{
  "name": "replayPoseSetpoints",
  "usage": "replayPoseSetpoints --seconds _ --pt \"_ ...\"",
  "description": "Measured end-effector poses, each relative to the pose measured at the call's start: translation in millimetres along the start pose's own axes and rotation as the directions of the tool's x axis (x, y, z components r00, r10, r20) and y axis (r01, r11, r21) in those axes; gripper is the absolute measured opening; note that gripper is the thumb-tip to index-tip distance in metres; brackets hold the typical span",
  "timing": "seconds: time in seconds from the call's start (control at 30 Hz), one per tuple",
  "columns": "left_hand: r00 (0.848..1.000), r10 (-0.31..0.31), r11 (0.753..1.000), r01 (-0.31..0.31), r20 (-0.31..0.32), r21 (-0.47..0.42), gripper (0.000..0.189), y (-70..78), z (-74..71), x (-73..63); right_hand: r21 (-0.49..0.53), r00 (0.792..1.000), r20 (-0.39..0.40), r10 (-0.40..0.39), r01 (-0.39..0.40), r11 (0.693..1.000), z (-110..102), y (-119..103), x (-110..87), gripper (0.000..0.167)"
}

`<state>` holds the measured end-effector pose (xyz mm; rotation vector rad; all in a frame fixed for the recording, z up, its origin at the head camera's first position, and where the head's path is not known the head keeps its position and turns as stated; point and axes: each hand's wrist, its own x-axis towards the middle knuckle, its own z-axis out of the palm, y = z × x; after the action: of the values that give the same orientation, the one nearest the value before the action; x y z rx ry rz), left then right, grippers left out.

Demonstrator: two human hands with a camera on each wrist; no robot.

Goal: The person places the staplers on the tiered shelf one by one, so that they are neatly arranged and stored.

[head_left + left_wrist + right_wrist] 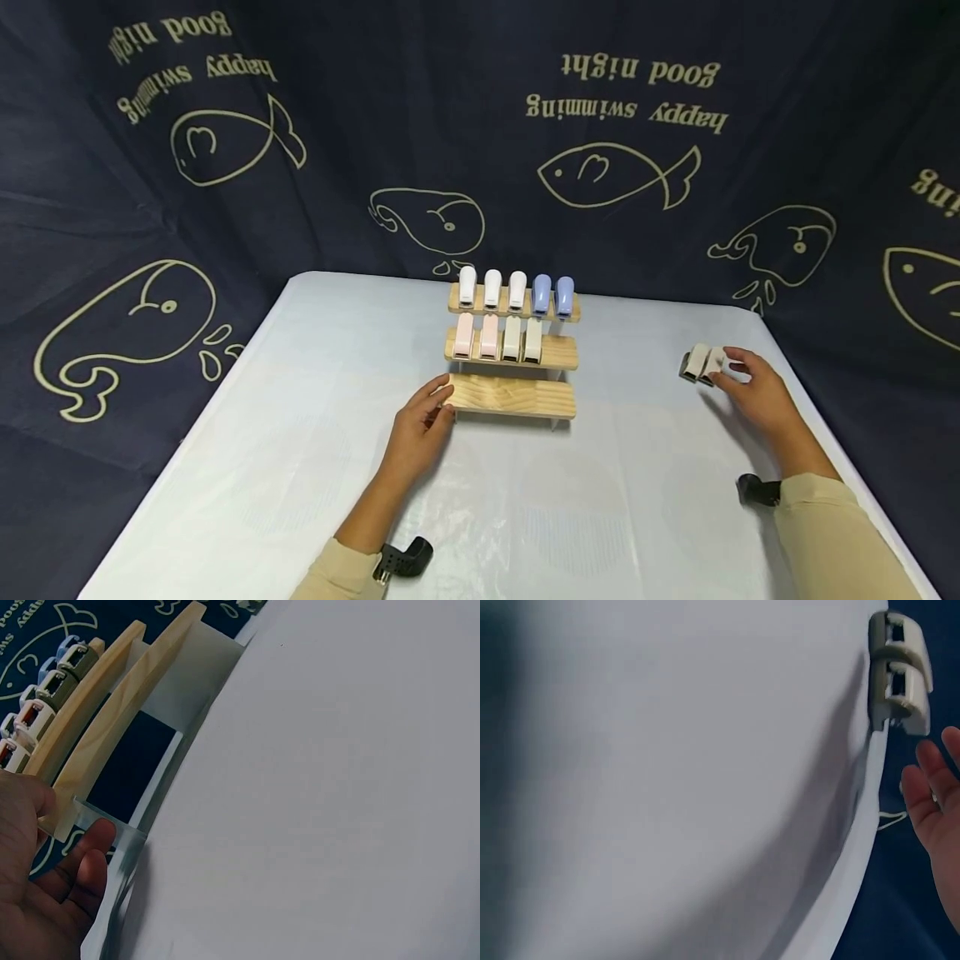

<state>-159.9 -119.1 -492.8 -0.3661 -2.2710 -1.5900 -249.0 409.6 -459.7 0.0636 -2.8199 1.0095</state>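
A tiered wooden rack point(510, 396) with clear legs stands mid-table. My left hand point(420, 425) holds the left end of its lowest shelf point(112, 742), thumb at the front corner and fingers at the back. Far to the right, two beige mini staplers point(696, 360) sit side by side on the table. My right hand point(761, 396) is beside the right-hand one, thumb and forefinger spread around it. In the right wrist view a slight gap shows between the fingertips point(922, 776) and the nearer stapler point(904, 697).
Three white staplers point(492, 289) and two blue staplers point(564, 296) line the top shelf. On the middle shelf are two pink staplers point(465, 336) and two beige-green staplers point(512, 338). A dark printed curtain point(337, 125) hangs behind the white table point(315, 367).
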Motion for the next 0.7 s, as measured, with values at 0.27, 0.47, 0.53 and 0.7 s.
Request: replayPoseSetpoints --seconds 0.27,0.47,0.53,0.7 --pt "1.0 -0.012 1.0 0.012 -0.014 0.01 0.031 18.2 -0.9 1.5 0.029 0.991 0.111 0.077 -0.081 0.996 -1 14 15.2 0.078" --pt "1.0 0.007 1.0 -0.007 -0.019 -0.022 0.031 8.0 0.8 0.3 0.04 0.977 0.182 0.114 -0.124 0.992 3 19 18.7 0.089" --pt "1.0 0.008 1.0 -0.009 -0.012 -0.027 0.031 0.6 2.7 -0.3 0.028 0.973 0.189 0.13 -0.138 0.99 5 19 18.5 0.09" --pt "1.0 0.006 1.0 -0.006 -0.006 -0.007 0.032 -1.0 1.6 0.4 0.006 0.974 0.177 0.141 -0.144 0.99 10 18 20.5 0.088"
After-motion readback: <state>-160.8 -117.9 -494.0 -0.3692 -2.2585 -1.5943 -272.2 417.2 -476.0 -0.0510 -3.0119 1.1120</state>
